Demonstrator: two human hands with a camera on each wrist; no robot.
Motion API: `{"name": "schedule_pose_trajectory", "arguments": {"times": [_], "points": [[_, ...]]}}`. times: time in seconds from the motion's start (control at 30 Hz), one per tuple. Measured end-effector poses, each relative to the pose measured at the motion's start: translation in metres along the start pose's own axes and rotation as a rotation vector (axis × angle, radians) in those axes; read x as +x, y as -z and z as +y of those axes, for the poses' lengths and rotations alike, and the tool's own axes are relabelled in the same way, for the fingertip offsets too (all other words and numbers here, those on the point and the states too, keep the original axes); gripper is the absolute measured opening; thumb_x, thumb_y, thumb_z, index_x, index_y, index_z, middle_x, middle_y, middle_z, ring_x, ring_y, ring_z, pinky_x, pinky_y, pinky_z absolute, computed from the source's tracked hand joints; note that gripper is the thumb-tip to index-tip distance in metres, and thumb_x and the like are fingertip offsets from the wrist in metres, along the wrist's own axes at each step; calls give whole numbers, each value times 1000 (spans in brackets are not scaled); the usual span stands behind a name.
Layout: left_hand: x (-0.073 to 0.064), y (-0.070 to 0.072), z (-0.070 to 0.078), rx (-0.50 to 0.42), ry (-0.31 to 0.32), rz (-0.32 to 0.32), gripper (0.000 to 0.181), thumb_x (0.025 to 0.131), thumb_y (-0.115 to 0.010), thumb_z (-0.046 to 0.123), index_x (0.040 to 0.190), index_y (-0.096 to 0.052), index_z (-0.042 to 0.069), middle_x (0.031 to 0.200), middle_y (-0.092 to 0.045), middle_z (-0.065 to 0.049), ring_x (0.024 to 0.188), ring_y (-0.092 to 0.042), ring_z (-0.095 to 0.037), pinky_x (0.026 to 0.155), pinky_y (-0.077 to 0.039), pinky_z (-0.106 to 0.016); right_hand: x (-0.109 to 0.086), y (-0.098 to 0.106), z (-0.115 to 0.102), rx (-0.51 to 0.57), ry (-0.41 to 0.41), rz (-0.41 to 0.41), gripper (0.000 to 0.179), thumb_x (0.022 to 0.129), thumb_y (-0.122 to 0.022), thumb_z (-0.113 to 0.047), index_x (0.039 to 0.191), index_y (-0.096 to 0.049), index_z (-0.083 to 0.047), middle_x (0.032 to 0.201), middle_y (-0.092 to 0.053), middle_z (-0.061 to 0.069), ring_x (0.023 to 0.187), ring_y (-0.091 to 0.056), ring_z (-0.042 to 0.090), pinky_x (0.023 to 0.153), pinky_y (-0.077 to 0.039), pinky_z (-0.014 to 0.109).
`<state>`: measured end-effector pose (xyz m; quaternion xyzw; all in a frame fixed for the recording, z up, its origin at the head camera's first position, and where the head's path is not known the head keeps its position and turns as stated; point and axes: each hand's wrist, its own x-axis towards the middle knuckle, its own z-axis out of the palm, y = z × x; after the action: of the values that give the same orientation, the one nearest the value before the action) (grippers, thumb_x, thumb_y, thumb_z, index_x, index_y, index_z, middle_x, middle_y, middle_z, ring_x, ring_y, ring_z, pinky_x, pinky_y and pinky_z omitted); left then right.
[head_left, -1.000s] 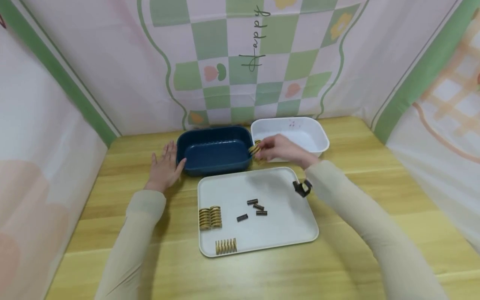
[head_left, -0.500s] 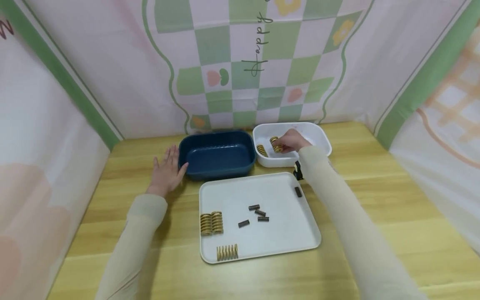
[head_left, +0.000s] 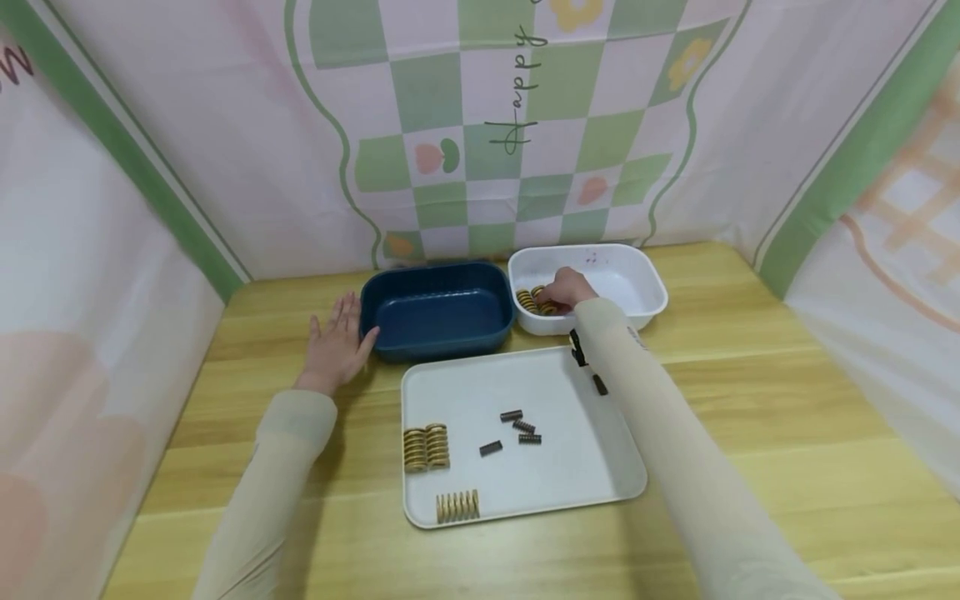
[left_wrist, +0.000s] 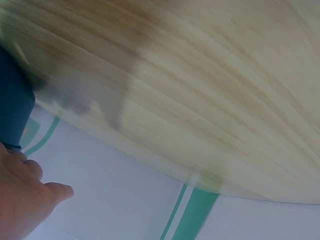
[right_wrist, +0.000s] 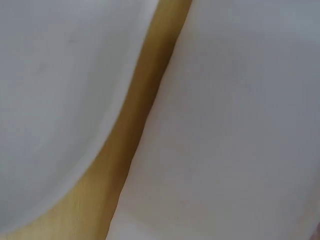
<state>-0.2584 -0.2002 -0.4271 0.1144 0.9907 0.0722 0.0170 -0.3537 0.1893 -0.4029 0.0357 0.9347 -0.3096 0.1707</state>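
My right hand [head_left: 568,288] reaches down into the white bin [head_left: 647,308], its fingers holding a gold coil spring [head_left: 549,308] near the bin's left end. Beside that spring lies another gold spring [head_left: 527,302]. My left hand [head_left: 332,348] rests with fingers spread at the left end of the dark blue bin [head_left: 435,340], its thumb at the rim. In the left wrist view part of the left hand [left_wrist: 25,195] shows below the blue bin [left_wrist: 15,100]. The right wrist view shows the white bin [right_wrist: 65,100] and no fingers.
In front of the bins lies a white tray [head_left: 465,392]. It carries a side-by-side pair of gold springs [head_left: 426,447], a single gold spring [head_left: 457,506] and several small black springs [head_left: 529,438]. Fabric curtains [head_left: 450,208] stand behind the bins and along both sides.
My right hand has carried the gold spring from above the gap between the bins into the white bin, then lowered it beside the other one. The left hand has stayed in place.
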Motion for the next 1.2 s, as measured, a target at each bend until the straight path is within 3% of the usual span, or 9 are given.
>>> {"name": "schedule_pose_trajectory", "arguments": {"times": [0.2, 0.5, 0.77, 0.9, 1.0, 1.1, 1.2], "points": [[0, -1, 1, -15, -3, 8, 70, 103, -21, 46, 151, -4, -2, 158, -1, -17, 145, -1, -32, 110, -2, -63, -2, -2, 0, -55, 25, 30, 31, 81, -71, -24, 73, -47, -6, 67, -49, 5, 56, -53, 16, 48, -42, 23], [1, -2, 0, -5, -2, 3, 71, 103, -17, 49, 151, -5, -2, 158, -1, -17, 145, 1, -30, 110, -1, -62, -5, -3, -1, -79, 44, 39, 29, 82, -70, -24, 75, -51, -4, 66, -53, 6, 55, -56, 16, 51, -45, 23], [-1, 2, 2, -19, -3, -8, 69, 104, -22, 44, 151, -2, -2, 158, 0, -18, 145, 1, -31, 110, 2, -61, -15, 9, -9, -152, 164, 134, 37, 81, -70, -20, 55, -46, -9, 50, -45, 1, 48, -42, 16, 52, -36, 29], [-1, 2, 1, -22, -2, -9, 70, 103, -19, 46, 151, -2, -2, 158, 1, -17, 145, 3, -30, 110, 3, -60, -44, 17, -29, -171, 313, 199, 22, 82, -69, -16, 75, -64, 4, 68, -61, 11, 62, -53, 23, 63, -45, 35], [0, 1, 0, -17, -3, -3, 70, 103, -19, 46, 151, -3, -2, 158, 0, -17, 145, 2, -30, 110, 2, -60, -79, 10, -43, -148, 488, 181, 21, 83, -69, -12, 94, -67, 7, 87, -68, 16, 79, -62, 27, 76, -50, 39], [-1, 0, 0, -11, -8, 1, 70, 103, -20, 46, 151, -4, -2, 158, -1, -18, 145, 1, -31, 110, 0, -61, -122, -13, -53, -174, 683, 85, 17, 82, -72, -9, 92, -68, 3, 84, -68, 12, 78, -64, 23, 73, -52, 35], [0, 1, -1, -12, -13, 12, 70, 103, -20, 46, 151, -5, -2, 158, -2, -18, 145, 0, -31, 110, -1, -61, -162, -46, -59, -255, 825, -75, 15, 81, -74, -11, 91, -69, -1, 83, -66, 4, 74, -62, 13, 69, -51, 27]]}}
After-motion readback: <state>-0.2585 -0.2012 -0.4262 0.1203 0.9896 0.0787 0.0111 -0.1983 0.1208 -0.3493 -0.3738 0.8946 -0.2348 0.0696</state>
